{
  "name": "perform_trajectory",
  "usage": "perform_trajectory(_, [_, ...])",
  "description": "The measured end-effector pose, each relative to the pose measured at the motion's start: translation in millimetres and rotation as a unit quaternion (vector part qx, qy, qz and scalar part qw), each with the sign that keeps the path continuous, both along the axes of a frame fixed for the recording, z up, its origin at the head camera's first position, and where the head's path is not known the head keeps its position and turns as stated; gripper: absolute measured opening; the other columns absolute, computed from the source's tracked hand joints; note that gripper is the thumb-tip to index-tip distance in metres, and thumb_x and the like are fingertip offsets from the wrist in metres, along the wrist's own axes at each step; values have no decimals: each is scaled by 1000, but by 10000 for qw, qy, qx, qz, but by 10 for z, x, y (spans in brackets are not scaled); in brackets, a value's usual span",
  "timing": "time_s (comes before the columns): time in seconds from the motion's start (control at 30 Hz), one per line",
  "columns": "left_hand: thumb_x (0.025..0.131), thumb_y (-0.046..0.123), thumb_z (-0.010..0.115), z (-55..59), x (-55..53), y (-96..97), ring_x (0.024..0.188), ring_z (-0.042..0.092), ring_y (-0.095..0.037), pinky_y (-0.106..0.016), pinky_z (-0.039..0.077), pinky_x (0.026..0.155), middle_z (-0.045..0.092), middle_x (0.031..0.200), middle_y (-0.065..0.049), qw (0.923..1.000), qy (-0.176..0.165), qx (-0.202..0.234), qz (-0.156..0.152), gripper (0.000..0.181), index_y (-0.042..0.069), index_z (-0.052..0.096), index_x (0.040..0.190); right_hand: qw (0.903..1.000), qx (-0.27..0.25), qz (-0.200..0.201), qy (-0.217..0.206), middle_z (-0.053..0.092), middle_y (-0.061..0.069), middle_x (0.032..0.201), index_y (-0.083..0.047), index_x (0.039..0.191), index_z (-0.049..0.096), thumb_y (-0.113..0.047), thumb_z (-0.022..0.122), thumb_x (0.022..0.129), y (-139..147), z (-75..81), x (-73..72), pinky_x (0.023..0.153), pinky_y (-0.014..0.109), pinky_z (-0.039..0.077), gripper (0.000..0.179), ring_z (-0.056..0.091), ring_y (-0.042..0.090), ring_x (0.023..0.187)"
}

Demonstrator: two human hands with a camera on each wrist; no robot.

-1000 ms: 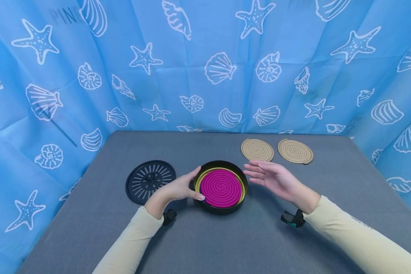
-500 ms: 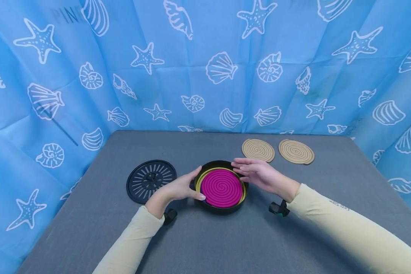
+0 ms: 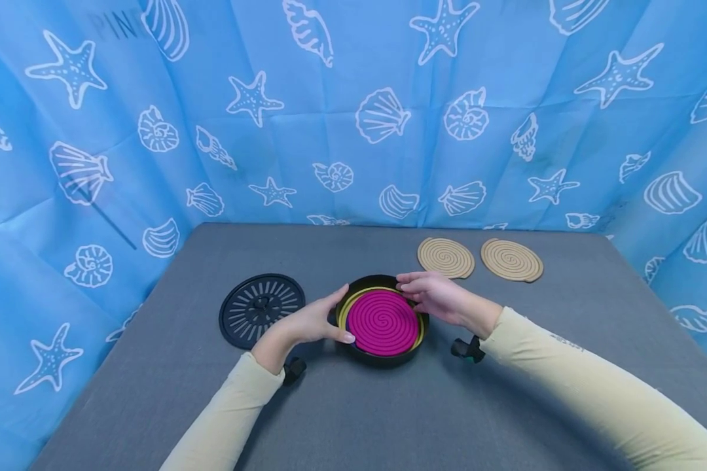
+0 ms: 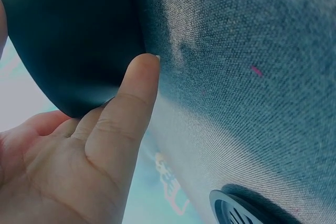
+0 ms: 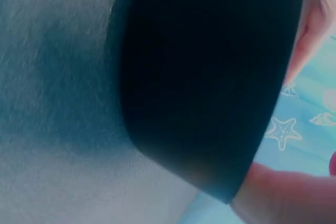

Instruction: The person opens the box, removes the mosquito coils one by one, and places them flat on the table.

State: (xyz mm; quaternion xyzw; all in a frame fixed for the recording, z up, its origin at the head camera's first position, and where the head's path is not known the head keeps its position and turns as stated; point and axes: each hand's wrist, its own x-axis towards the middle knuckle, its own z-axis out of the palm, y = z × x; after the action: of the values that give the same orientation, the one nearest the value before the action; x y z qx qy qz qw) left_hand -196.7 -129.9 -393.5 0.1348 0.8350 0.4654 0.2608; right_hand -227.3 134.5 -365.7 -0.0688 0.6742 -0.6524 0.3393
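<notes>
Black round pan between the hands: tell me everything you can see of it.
The black round pan is shallow and open-topped, with a plain, smooth outer wall in both wrist views; whether it is plastic or coated metal cannot be told. It sits upright, apparently on the grey cloth, its floor hidden by a magenta coiled disc with a yellow ring showing around it. The left grip holds its left side, and the right grip its far right rim.

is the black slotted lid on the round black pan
No, the black slotted lid lies on the gray table, apart from the round black pan.
</notes>
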Motion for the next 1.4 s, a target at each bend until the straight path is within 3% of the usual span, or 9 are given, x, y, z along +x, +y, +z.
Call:
perform_trajectory(0.13, [84,15,78,-8,3,5,146,14,-32,-51,17,116,15,161,-13,10000,1,19,-12,98,13,13,157,9999,26,-113,-126,10,29,157,10,151,13,-7,35,101,-22,4,7,115,58,6,57,4,41,145])
perform_trajectory(0.53, [84,15,78,-6,13,9,146,16,-33,-51,18,115,17,160,-13,10000,-20,4,65,97,13,15,157,9987,-238,-281,-361,17,31,154,10,150,15,-4,32,101,8,21,29,114,56,19,54,19,44,141])
perform_trajectory(0.87, [84,16,78,-18,3,5,146,16,-33,-52,17,115,16,160,-13,10000,-8,61,22,97,13,14,157,9990,-102,-429,-48,29,32,149,12,146,22,-7,36,102,31,46,37,110,58,28,50,31,41,137])
perform_trajectory(1.03, [84,15,78,-12,1,5,146,15,-33,-52,17,116,16,161,-13,10000,12,75,-1,97,12,14,157,9973,-122,-704,151,43,29,139,12,145,24,-8,36,103,52,47,41,106,54,36,48,47,31,122])
perform_trajectory(1.2, [84,15,78,1,6,12,146,15,-32,-51,17,116,16,161,-13,10000,9,44,23,97,13,14,157,9956,-275,-895,35,52,20,132,11,145,27,-10,33,104,25,33,41,93,39,43,46,55,16,103])
perform_trajectory(1.4, [83,16,78,3,5,13,146,16,-32,-51,19,115,16,160,-13,10000,17,-38,46,98,13,14,157,9950,-143,-984,-19,58,7,112,11,143,35,-8,49,99,-89,9,28,86,35,43,50,54,13,90])
